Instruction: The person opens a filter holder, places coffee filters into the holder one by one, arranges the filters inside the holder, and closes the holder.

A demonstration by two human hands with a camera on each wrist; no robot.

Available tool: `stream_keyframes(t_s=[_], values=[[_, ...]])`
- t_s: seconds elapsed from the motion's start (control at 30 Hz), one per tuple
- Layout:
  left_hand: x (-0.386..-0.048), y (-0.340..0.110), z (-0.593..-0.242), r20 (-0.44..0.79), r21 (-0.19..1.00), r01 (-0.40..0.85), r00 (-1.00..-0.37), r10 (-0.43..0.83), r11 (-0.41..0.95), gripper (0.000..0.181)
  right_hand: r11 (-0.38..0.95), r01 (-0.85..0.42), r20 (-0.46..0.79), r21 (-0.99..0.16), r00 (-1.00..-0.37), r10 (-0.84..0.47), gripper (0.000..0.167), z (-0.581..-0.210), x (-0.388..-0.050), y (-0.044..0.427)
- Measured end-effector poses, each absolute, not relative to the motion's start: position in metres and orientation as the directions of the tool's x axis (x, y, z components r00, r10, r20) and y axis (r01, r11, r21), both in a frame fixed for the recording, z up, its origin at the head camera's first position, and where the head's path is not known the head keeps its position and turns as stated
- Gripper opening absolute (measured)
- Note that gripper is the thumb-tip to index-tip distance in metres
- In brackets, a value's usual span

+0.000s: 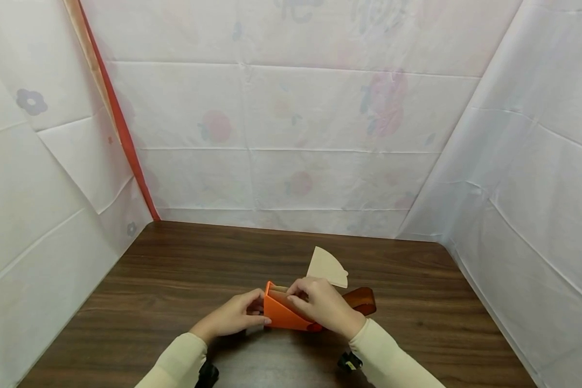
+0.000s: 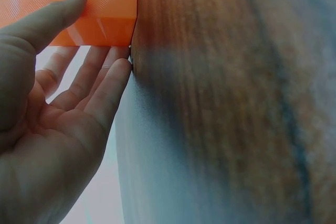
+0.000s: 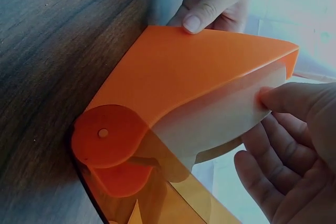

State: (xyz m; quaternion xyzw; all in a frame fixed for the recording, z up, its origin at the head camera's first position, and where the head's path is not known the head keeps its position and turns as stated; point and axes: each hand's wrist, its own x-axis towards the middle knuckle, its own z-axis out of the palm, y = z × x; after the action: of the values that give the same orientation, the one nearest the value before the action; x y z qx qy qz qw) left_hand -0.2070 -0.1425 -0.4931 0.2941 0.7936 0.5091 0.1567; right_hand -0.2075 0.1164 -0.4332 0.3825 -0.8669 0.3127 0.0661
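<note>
Gripping the left end of the orange filter holder (image 1: 286,317) with left hand (image 1: 235,315), by thumb on the near face and fingers at the end wall. Pinching tan paper filters (image 3: 220,114) at the holder's open side with right hand (image 1: 322,304), by thumb on the near side of the paper and fingers behind it. Can't tell the sheet count in that pinch. Got holder standing on the dark wood-grain bench (image 1: 199,253), between both hands, with its rim sloping down toward the right. Can see translucent amber lid (image 1: 361,299) swung open to the right, partly hidden by the right hand, joined at round orange hinge disc (image 3: 113,145). Also see loose fan-shaped filter (image 1: 327,268) lying on bench just beyond the right hand, with small tab on its right edge. Further back, see white printed sheeting (image 1: 320,118) around the bench.
</note>
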Motion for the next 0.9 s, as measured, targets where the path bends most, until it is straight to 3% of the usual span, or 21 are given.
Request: stream_keyframes(t_s=[0.9], values=[[-0.2080,-0.1424,-0.4950,0.051,0.905,0.301,-0.781,0.623,0.302,0.027,0.522,-0.663,0.302,-0.536,-0.728,-0.615,0.008,-0.4278,-0.2079,0.1161]])
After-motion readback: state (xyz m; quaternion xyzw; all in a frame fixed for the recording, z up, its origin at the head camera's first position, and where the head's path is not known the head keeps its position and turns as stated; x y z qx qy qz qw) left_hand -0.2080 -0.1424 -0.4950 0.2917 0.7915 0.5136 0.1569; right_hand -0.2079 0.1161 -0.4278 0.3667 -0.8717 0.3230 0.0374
